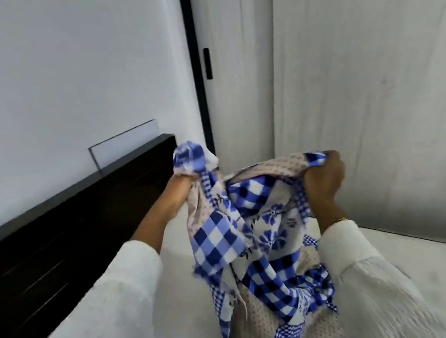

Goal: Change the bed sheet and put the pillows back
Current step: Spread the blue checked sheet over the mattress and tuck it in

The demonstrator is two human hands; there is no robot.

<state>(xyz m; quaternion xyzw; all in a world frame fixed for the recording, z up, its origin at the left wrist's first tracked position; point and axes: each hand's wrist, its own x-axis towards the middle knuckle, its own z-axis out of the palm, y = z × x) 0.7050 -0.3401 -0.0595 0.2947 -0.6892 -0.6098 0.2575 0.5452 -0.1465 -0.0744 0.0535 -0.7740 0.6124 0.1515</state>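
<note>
A blue and white patchwork bed sheet point(258, 229), with checks and flower prints, hangs bunched between my two hands above the bare white mattress point(183, 310). My left hand point(181, 185) grips one bunched edge of the sheet near the headboard. My right hand point(323, 175) grips another edge, held up at about the same height. The rest of the sheet falls in folds onto the mattress in front of me. No pillows are in view.
A dark wooden headboard point(64, 246) runs along the left, against a white wall. A white door with a black handle point(207, 63) stands behind the bed. A white wardrobe panel point(376, 92) borders the mattress on the right.
</note>
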